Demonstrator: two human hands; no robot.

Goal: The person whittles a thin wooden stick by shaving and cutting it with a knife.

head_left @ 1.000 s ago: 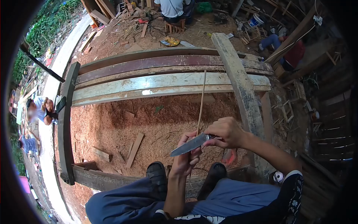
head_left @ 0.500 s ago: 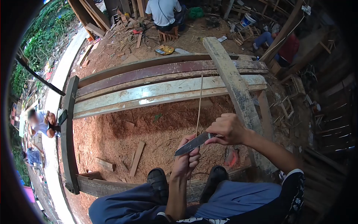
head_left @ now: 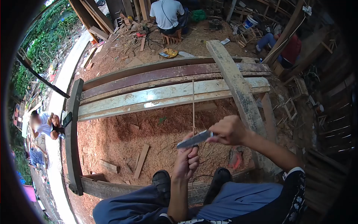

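Note:
A long thin wooden strip (head_left: 193,104) stands nearly upright in this view, gripped in my left hand (head_left: 185,162) with its lower end running down past the wrist. My right hand (head_left: 229,130) is closed around the handle of a knife (head_left: 194,139), and the fist hides that handle. The broad grey blade slants down to the left, crossing the strip right at my left thumb and fingertips. Both hands are above the shaving-covered ground, in front of my knees.
A bench-like wooden frame (head_left: 130,100) spans ahead, with a thick beam (head_left: 235,82) across its right side. Wood offcuts (head_left: 141,161) and a red tool (head_left: 235,158) lie on the shavings. One person (head_left: 166,15) sits ahead, another (head_left: 44,125) crouches left, another (head_left: 291,48) sits right.
The strip has swung a little to the left and stands straighter. The knife and right hand have shifted slightly, the blade still across the strip. The whole view has moved a little.

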